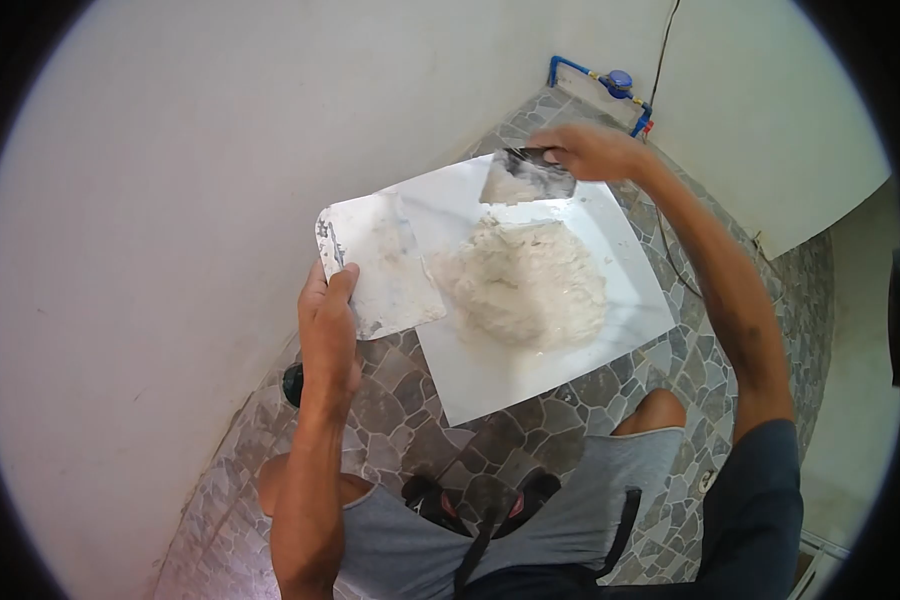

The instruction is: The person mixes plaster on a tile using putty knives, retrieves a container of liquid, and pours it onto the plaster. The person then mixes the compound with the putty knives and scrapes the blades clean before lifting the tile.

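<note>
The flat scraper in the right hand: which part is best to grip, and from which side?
Probably grip the flat scraper by its dark far edge, coming from the right, as the right hand does. Its paste-smeared blade extends toward the white paste mound, so this grip should leave the blade free.

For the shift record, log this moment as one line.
left hand: grips white plate | right hand: holds flat scraper at white sheet's far edge | pale mixture: heaped on sheet

No text, label, brand, number or sign is legible. The meter (620, 80), at one o'clock, is too small to read; dark patches on the plate (382, 262), at ten o'clock, form no readable characters.
</note>
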Demonstrator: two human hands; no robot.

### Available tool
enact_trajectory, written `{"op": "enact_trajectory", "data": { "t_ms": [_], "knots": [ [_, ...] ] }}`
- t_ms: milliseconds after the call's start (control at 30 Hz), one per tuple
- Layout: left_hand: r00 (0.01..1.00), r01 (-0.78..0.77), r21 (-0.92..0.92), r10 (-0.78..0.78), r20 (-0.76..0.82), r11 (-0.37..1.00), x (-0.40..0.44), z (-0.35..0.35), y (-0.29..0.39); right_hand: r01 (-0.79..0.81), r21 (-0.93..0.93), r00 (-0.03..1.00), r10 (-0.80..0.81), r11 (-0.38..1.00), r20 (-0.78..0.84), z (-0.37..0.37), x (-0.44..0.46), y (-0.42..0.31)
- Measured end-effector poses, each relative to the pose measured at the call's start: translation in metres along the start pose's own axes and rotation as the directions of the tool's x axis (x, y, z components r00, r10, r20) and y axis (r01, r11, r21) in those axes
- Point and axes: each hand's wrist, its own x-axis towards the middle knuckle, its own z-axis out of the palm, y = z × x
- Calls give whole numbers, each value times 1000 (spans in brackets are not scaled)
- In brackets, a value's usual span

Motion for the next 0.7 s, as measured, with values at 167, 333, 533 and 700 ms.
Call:
{"op": "enact_trajectory", "data": {
  "t_ms": [167,333,533,700],
  "knots": [
    [1000,14,-24,-14,-25,1000,-8,-5,9,12,16,974,-16,1000,224,41,98,38],
    [999,7,-74,-11,-47,997,-14,-13,14,-37,-4,885,34,999,464,85,145,33],
    [1000,-26,-47,25,-17,999,-9,-13,9,59,92,828,-100,994,552,72,123,11],
    [999,-36,45,35,24,998,1,-7,4,126,109,887,-161,986,432,38,69,-6]
  ]
}}
